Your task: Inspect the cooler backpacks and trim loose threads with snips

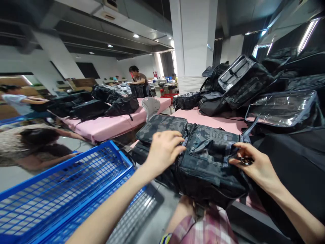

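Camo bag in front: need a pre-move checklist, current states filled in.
1. Left hand on the camo bag: ok, fingers at the seam between the flap and the main body.
2. Right hand at the grey strap: ok, fingertips beside it; firm grip on the strap not confirmed.
3. Small shiny object in the right hand identified: cannot tell, mostly covered by fingers.
4. Bag supported underneath: cannot tell, underside hidden; near edge sits above the person's legs.
5. Left forearm clear of the blue basket: cannot tell, they overlap in view.
6. Room on the right: not ok, bags crowd that side.
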A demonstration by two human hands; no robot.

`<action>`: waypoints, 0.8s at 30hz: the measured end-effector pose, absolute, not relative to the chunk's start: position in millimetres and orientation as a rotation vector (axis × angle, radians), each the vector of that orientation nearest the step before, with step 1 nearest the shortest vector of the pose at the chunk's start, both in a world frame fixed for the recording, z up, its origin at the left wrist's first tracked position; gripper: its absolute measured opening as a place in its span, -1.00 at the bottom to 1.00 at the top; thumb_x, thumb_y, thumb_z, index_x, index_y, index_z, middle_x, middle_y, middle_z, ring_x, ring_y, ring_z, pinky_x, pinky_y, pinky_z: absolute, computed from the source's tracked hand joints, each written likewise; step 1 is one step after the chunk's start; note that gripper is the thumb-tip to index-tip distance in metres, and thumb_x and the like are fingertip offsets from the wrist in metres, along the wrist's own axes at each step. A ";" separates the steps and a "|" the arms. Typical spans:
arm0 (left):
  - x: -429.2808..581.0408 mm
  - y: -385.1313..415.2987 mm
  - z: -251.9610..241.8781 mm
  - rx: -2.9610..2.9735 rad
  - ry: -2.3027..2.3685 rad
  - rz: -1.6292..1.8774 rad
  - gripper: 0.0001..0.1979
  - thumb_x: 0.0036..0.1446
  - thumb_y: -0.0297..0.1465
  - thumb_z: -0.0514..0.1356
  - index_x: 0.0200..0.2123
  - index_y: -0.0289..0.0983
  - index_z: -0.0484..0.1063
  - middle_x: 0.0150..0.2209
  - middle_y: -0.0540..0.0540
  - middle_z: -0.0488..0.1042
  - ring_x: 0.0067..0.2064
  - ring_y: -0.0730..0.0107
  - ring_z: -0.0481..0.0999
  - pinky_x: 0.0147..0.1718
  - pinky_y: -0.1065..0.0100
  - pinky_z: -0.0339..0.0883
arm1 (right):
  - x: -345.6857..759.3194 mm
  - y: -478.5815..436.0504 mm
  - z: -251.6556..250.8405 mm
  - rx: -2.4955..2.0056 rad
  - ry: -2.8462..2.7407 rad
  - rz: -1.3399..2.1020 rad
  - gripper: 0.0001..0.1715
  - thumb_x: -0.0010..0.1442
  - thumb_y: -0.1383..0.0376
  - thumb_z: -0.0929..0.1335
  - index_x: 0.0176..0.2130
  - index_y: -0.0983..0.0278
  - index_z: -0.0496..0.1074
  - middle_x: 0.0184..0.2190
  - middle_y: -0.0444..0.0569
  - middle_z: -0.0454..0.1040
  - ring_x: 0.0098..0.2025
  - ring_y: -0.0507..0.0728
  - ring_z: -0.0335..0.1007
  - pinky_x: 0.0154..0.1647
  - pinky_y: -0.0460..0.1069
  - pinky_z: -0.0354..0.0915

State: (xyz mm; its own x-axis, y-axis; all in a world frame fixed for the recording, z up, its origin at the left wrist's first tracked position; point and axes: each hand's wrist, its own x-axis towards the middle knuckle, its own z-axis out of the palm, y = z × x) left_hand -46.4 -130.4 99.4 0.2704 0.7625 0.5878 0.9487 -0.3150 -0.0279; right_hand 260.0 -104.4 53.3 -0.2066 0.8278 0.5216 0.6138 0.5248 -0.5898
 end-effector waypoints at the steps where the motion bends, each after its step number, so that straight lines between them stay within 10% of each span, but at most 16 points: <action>1: -38.7 -129.9 90.5 -2.256 -1.499 -0.671 -0.78 0.14 -0.26 0.11 -0.18 -0.19 0.45 -0.08 -0.10 0.45 -0.03 0.22 0.34 -0.10 0.16 0.12 | 255.3 -104.2 54.1 -1.183 -1.898 0.302 -0.44 -0.04 0.04 0.40 -0.07 0.23 0.35 -0.40 -0.10 0.47 -0.39 0.09 0.42 -0.35 -0.06 0.30; 7: -34.8 -135.4 64.3 -2.438 -1.372 -0.755 -0.83 0.16 -0.32 0.09 -0.29 -0.20 0.46 -0.18 -0.08 0.44 -0.06 0.24 0.31 -0.09 0.16 0.15 | 281.8 -111.9 57.6 -1.198 -1.765 0.571 -0.64 0.07 0.05 0.30 -0.50 0.28 0.43 -0.54 -0.04 0.48 -0.45 0.11 0.43 -0.41 -0.06 0.32; 12: -40.9 -150.4 60.0 -2.483 -1.299 -0.765 -0.87 0.11 -0.35 0.12 -0.35 -0.21 0.46 -0.20 -0.09 0.41 -0.08 0.22 0.29 -0.09 0.11 0.15 | 272.2 -111.6 63.6 -1.285 -1.801 0.526 -0.56 0.03 0.15 0.34 -0.07 0.21 0.43 -0.38 -0.07 0.55 -0.31 0.14 0.48 -0.26 -0.03 0.33; 24: 56.9 -82.0 86.8 -2.694 -1.328 -0.927 -0.83 0.13 -0.36 0.13 -0.22 -0.24 0.43 -0.21 -0.06 0.48 -0.12 0.33 0.39 -0.11 0.27 0.23 | 231.2 -129.1 38.0 -1.204 -2.375 0.362 -0.59 0.06 0.47 0.22 -0.17 0.17 0.48 -0.37 -0.11 0.46 -0.33 0.03 0.38 -0.33 -0.13 0.20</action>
State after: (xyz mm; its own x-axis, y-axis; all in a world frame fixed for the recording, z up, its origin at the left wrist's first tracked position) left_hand 56.9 -82.0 86.8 0.4691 0.7247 0.5047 0.7234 -0.6432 0.2510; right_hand 231.2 -129.1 38.0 -0.5172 0.8111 0.2731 0.6927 0.5842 -0.4230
